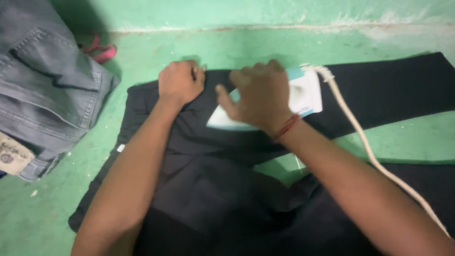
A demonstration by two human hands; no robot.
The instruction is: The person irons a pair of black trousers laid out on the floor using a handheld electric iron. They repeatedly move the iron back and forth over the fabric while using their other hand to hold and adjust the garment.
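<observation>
- Right hand (259, 95) was closed over the top of a white & pale-blue iron (303, 97), fingers wrapped round its handle, thumb stuck out twd the left.
- Iron sat flat on black trousers (204, 189), pointed end twd the left, near the waist end of the garment.
- Left hand (180, 81) was balled into a fist, knuckles pressed down on the trousers' upper edge just left of the iron; looked like it pinched the cloth, but can't tell for sure.
- A thin red thread band (287, 127) ran round the right wrist.
- White cord (365, 142) came off the iron's back end, ran down & to the right across the trousers, past the right forearm.
- Trousers lay spread on a green surface (407, 137); one leg stretched off to the right, green showing betw. the 2 legs.
- Grey jeans (42, 90) lay at far left, apart from the black pair.
- Sthg pink-red (102, 51) peeked out by the jeans' top edge, too small to tell.
</observation>
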